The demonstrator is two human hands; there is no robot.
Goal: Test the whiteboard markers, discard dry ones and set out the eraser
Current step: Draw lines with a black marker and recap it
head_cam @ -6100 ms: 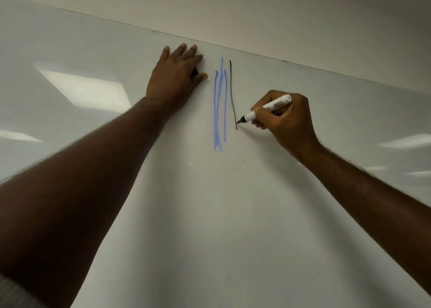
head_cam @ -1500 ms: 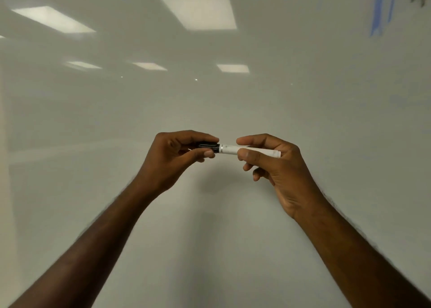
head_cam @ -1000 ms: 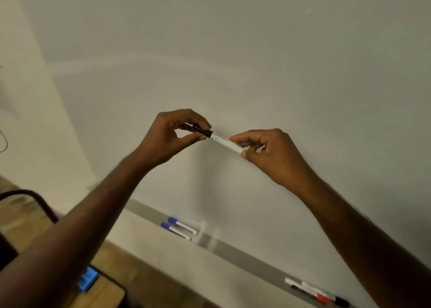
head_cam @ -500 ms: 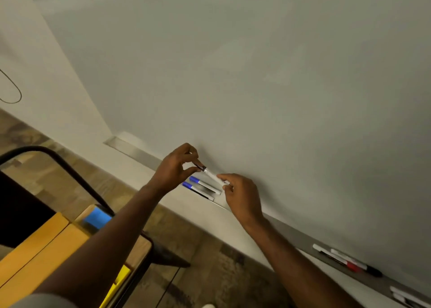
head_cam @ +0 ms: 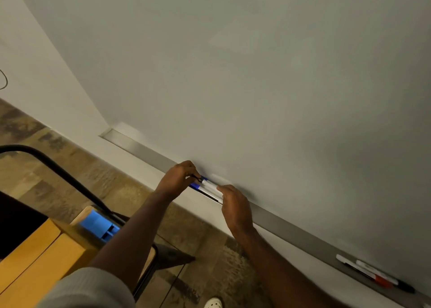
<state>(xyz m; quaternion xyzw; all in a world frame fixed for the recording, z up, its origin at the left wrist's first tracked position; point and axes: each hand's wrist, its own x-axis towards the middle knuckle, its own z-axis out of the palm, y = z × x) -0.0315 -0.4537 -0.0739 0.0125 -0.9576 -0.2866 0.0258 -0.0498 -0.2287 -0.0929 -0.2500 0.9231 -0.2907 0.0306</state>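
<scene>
Both my hands hold a white marker with a black cap (head_cam: 210,186) down at the grey marker tray (head_cam: 144,150) under the whiteboard (head_cam: 256,74). My left hand (head_cam: 178,178) pinches the black-capped end. My right hand (head_cam: 235,206) grips the white barrel's other end. The marker lies over two blue-capped markers (head_cam: 195,186) in the tray, mostly hidden by it. Whether it touches the tray I cannot tell. Further right in the tray lie a red-capped marker (head_cam: 367,276) and a black-capped marker (head_cam: 384,277).
A blue block (head_cam: 98,225) sits on a wooden desk (head_cam: 37,251) at the lower left, beside a black chair frame (head_cam: 58,168). Patterned floor lies below the tray. A white shoe (head_cam: 213,303) shows at the bottom edge.
I stopped drawing on the board and capped the marker. Both hands have carried it down to the tray, onto the blue-capped markers. My view has tilted down.
</scene>
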